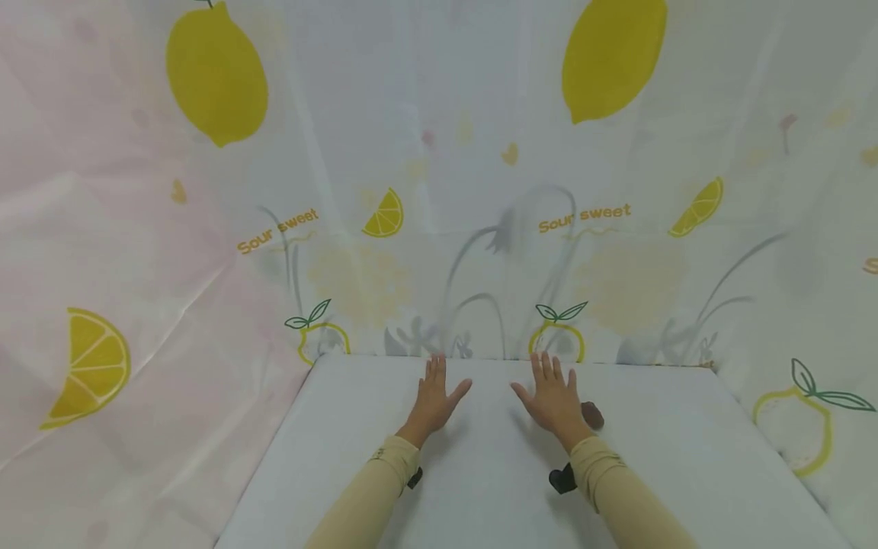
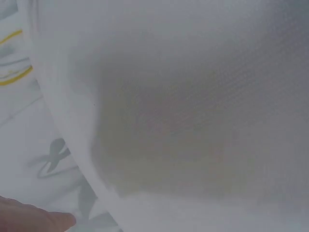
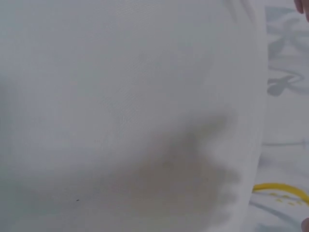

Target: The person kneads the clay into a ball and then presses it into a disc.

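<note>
My left hand [image 1: 433, 400] hovers over the white tabletop [image 1: 487, 496] with its fingers straight and thumb spread towards the middle. To its right, my right hand [image 1: 552, 398] is held the same way, palm down and holding nothing. A small brown lump [image 1: 593, 415] lies beside the right hand, partly hidden by it; its kind is unclear. Only a fingertip [image 2: 60, 221] shows in the left wrist view, above shadowed white cloth. In the right wrist view, bits of fingers [image 3: 305, 225] appear at the right edge, with a hand's shadow on the surface.
Behind the table hangs a pale curtain [image 1: 473, 191] printed with lemons and lettering, and it continues along both sides. A black piece [image 1: 562, 479] shows by the right wrist, and a smaller black piece [image 1: 414, 478] by the left.
</note>
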The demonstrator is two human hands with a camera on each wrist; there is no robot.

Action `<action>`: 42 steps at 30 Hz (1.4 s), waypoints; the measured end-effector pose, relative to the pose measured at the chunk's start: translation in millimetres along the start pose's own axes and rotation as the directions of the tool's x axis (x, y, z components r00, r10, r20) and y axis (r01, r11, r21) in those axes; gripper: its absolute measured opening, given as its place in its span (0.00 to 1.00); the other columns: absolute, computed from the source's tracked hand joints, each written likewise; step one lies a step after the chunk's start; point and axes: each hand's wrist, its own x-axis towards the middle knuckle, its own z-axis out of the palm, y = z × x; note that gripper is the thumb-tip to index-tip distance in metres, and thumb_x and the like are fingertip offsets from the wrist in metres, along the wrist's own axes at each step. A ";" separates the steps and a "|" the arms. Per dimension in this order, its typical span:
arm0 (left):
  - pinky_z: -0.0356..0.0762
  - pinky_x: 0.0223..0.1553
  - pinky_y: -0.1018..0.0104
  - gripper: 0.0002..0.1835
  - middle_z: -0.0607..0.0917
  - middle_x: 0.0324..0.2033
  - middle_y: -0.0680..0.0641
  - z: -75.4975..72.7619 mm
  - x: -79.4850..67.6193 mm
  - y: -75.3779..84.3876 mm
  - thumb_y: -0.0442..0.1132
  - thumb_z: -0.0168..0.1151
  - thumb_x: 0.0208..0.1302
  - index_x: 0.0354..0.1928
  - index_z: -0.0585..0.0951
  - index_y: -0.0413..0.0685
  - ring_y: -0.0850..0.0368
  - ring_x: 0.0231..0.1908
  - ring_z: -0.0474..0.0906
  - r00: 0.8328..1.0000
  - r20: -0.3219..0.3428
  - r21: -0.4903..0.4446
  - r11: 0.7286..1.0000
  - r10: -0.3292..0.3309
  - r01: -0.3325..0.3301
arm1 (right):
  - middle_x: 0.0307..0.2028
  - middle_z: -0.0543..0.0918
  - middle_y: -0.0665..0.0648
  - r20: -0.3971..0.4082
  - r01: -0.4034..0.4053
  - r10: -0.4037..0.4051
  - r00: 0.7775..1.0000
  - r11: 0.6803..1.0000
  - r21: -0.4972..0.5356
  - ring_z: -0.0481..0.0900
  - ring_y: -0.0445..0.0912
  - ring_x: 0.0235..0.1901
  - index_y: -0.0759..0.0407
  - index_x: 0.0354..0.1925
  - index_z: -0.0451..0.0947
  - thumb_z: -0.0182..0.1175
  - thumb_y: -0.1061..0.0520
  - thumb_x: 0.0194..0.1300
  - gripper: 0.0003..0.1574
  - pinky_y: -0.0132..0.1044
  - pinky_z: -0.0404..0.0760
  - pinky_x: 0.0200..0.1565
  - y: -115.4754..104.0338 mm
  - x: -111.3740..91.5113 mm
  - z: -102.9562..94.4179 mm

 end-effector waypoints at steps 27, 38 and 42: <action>0.38 0.77 0.44 0.50 0.46 0.80 0.39 2.3 -6.3 1.8 0.73 0.37 0.74 0.81 0.44 0.42 0.41 0.79 0.40 0.974 0.130 -0.463 0.858 -0.183 0.223 | 0.67 0.66 0.79 -0.082 -0.179 0.198 0.977 0.964 0.195 0.66 0.72 0.66 0.79 0.73 0.55 0.57 0.43 0.75 0.49 0.62 0.63 0.68 72.7 -46.1 -9.1; 0.36 0.77 0.47 0.46 0.46 0.80 0.41 0.8 -2.4 10.6 0.68 0.32 0.78 0.81 0.47 0.39 0.44 0.79 0.38 0.980 0.141 -0.538 0.820 -0.143 0.197 | 0.67 0.61 0.82 -0.061 -0.221 0.242 0.968 0.945 0.240 0.61 0.74 0.67 0.79 0.73 0.53 0.58 0.41 0.74 0.52 0.65 0.62 0.67 95.7 -63.2 -12.3; 0.34 0.77 0.46 0.50 0.45 0.80 0.39 -3.9 -2.7 7.6 0.72 0.32 0.75 0.80 0.46 0.37 0.42 0.79 0.37 0.984 0.124 -0.562 0.807 -0.131 0.179 | 0.66 0.61 0.82 -0.059 -0.211 0.232 0.971 0.945 0.248 0.61 0.74 0.66 0.79 0.73 0.54 0.60 0.41 0.73 0.53 0.65 0.61 0.67 98.9 -61.0 -7.3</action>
